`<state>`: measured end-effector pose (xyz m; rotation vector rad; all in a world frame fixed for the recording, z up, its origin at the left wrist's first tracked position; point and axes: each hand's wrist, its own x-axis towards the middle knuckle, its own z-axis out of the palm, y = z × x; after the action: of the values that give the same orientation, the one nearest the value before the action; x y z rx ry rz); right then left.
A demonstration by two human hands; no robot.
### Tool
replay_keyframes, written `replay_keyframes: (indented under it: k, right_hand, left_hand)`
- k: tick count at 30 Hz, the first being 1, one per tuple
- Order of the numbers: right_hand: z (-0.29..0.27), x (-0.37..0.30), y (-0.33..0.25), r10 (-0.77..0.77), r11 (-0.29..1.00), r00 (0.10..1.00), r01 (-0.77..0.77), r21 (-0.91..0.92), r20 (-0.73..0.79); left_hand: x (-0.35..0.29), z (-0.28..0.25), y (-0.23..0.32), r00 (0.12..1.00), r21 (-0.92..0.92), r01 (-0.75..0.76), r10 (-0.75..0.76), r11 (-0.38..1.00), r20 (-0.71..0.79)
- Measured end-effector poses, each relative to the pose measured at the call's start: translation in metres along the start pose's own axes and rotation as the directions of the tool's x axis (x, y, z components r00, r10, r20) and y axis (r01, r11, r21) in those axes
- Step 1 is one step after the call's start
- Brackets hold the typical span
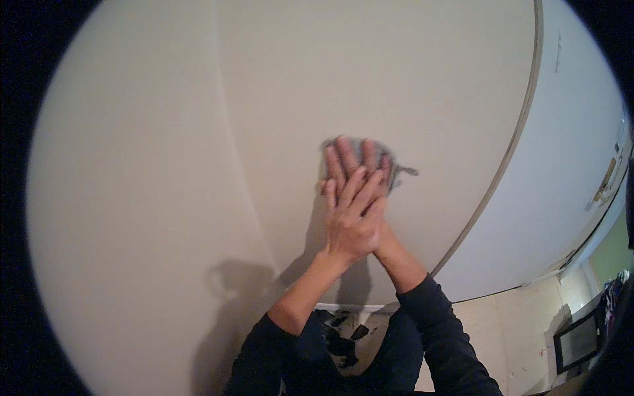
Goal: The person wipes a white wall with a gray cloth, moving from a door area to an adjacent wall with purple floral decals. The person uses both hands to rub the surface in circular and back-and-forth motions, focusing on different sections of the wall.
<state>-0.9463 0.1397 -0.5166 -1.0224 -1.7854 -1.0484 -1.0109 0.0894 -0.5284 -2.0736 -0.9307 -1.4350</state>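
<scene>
A crumpled grey cloth point(358, 144) is pressed against the pale wall panel point(396, 86), with a narrow strip trailing from its right side. My right hand point(350, 160) holds it there, fingers spread over it and pointing up. Across the back of that hand lies my left hand point(353, 228), fingers stretched and slightly apart, touching the right hand rather than the cloth. The left hand hides much of the right palm and wrist, and most of the cloth is covered by the fingers.
A thin vertical trim strip point(522, 119) divides the panel from a whiter surface point(561, 152) on the right. Dark items point(343, 346) lie on the floor between my legs. A black-framed object point(578, 343) leans at the lower right, by some fabric point(614, 294).
</scene>
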Motion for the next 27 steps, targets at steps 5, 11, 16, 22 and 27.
replay_keyframes:
  k: [5,11,16,22,27]
  right_hand:
    - [0.034,-0.032,-0.011,-0.132,0.991,0.989,0.133,-0.006,0.072]
    - [0.011,-0.031,0.005,0.003,1.0,1.0,-0.003,-0.026,0.018]
    - [0.011,0.021,-0.028,-0.026,0.999,1.0,0.026,0.02,-0.01]
    - [0.044,-0.025,-0.052,-0.169,0.985,0.983,0.171,-0.028,0.069]
    - [0.026,0.004,-0.048,-0.062,0.998,0.998,0.062,0.022,0.007]
  left_hand:
    - [-0.06,0.024,0.004,0.996,-0.031,0.081,-0.082,0.996,-0.026]
    - [-0.003,0.02,0.003,0.993,-0.076,-0.043,0.035,0.996,-0.111]
    - [-0.004,-0.016,-0.028,0.994,-0.019,0.046,-0.047,0.999,-0.095]
    - [-0.049,-0.011,-0.023,0.985,-0.02,0.15,-0.152,0.988,-0.078]
    - [-0.019,-0.024,-0.031,0.999,-0.072,0.011,-0.014,0.997,-0.042]
